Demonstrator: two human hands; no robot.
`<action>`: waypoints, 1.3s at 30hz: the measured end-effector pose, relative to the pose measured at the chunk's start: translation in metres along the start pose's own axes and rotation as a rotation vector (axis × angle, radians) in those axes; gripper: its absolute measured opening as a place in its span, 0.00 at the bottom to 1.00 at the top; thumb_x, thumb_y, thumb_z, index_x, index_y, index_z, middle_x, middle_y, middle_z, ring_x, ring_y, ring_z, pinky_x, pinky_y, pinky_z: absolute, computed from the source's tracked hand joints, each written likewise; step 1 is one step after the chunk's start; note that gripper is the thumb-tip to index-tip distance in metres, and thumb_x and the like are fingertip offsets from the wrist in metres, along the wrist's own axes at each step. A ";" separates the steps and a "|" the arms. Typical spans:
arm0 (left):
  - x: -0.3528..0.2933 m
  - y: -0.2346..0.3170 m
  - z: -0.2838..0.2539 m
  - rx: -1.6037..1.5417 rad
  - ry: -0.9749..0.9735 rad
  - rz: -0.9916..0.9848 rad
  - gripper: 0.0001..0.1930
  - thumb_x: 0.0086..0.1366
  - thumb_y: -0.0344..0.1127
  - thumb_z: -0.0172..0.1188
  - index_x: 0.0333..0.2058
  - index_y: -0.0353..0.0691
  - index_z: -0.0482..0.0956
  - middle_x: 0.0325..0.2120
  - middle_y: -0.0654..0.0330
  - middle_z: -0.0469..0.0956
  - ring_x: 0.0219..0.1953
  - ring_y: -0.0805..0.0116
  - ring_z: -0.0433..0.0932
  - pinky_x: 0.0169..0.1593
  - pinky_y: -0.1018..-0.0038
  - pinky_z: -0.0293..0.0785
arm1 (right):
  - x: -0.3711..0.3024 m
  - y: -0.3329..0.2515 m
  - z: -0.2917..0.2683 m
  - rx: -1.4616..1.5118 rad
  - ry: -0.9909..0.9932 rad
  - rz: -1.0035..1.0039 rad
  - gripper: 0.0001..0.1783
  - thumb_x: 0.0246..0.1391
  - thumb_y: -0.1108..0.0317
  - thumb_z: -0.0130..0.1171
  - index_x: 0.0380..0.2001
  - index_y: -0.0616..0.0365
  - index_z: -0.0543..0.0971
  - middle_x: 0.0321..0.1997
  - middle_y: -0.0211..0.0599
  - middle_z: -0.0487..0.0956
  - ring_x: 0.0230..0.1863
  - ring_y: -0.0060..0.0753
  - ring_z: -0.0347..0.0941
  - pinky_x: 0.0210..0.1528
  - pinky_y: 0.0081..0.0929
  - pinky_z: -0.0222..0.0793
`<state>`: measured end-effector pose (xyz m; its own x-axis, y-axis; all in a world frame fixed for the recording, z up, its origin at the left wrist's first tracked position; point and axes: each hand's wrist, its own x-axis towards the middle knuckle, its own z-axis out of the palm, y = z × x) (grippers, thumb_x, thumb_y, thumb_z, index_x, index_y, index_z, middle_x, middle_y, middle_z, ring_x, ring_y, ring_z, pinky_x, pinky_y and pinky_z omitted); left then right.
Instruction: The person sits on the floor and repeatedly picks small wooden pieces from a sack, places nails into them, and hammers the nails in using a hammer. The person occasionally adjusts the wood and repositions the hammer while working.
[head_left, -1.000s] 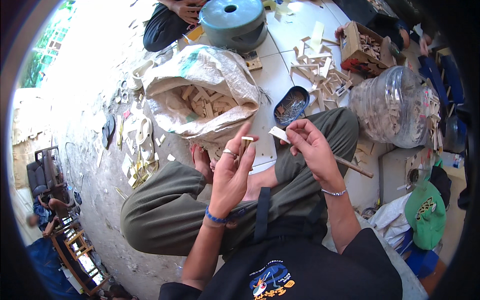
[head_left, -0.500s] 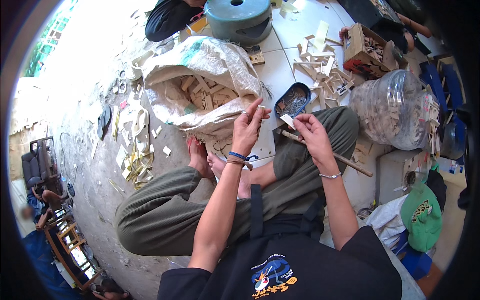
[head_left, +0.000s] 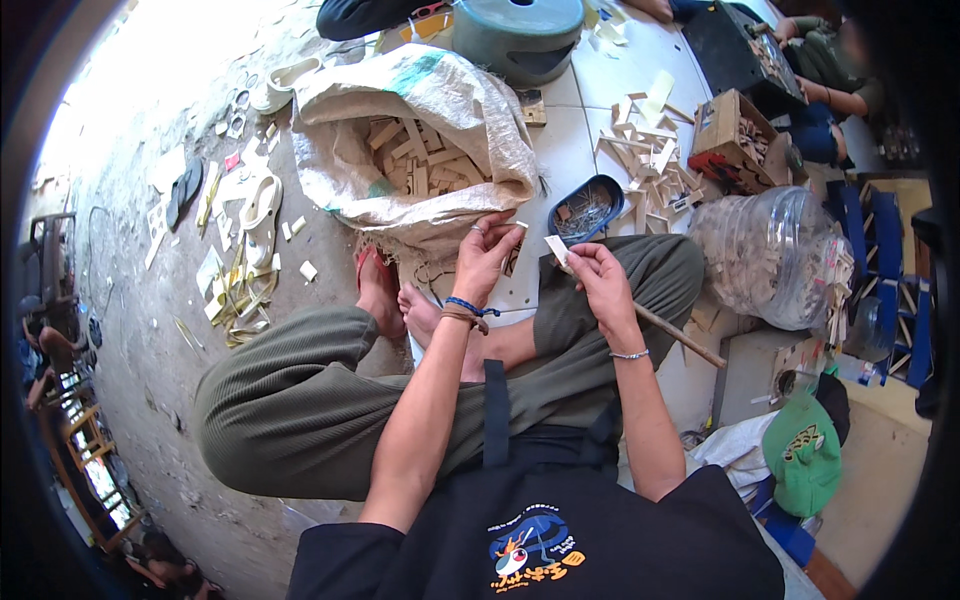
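Note:
I sit cross-legged on the ground. My left hand (head_left: 485,258) reaches forward to the front edge of a white woven sack (head_left: 455,110) filled with small wooden pieces, its fingers pinching a small pale piece. My right hand (head_left: 600,283) holds a small flat wooden piece (head_left: 556,250) between thumb and fingers, and a thin wooden stick (head_left: 680,336) runs out from under that wrist to the right. A blue tin (head_left: 585,207) of small nails lies just beyond both hands.
A clear plastic jar (head_left: 770,255) of wood bits lies at right, beside a cardboard box (head_left: 735,140) and scattered wooden strips (head_left: 645,160). A teal tub (head_left: 515,35) stands behind the sack. A green cap (head_left: 803,455) lies at lower right. Other people sit at the top.
My left hand has moved away from my lap and forward to the sack's edge. My right hand stays near the same spot with its wooden piece.

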<state>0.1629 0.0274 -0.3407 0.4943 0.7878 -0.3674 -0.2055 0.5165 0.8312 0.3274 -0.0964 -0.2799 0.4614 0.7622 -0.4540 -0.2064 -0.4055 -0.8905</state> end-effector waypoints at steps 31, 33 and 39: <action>0.003 -0.005 0.014 0.182 -0.103 0.080 0.20 0.70 0.33 0.69 0.58 0.39 0.79 0.48 0.64 0.84 0.44 0.80 0.77 0.48 0.80 0.75 | 0.016 0.005 0.000 0.160 0.145 0.054 0.13 0.69 0.66 0.63 0.52 0.58 0.82 0.44 0.25 0.84 0.37 0.11 0.75 0.34 0.12 0.70; 0.000 -0.002 0.014 0.216 -0.104 0.068 0.20 0.70 0.33 0.69 0.58 0.40 0.79 0.51 0.63 0.83 0.48 0.77 0.78 0.53 0.78 0.75 | 0.016 -0.001 -0.002 0.157 0.169 0.016 0.13 0.69 0.66 0.63 0.52 0.58 0.82 0.45 0.25 0.84 0.37 0.10 0.75 0.35 0.13 0.70; -0.008 0.001 0.016 0.281 -0.211 0.162 0.19 0.70 0.29 0.67 0.58 0.39 0.78 0.56 0.61 0.82 0.59 0.71 0.77 0.62 0.74 0.75 | 0.021 -0.014 -0.004 0.077 0.086 -0.011 0.14 0.70 0.64 0.62 0.53 0.57 0.84 0.45 0.22 0.84 0.37 0.09 0.73 0.37 0.13 0.68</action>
<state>0.1721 0.0169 -0.3303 0.6431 0.7503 -0.1529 -0.0696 0.2562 0.9641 0.3431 -0.0772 -0.2769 0.5360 0.7189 -0.4425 -0.2649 -0.3545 -0.8968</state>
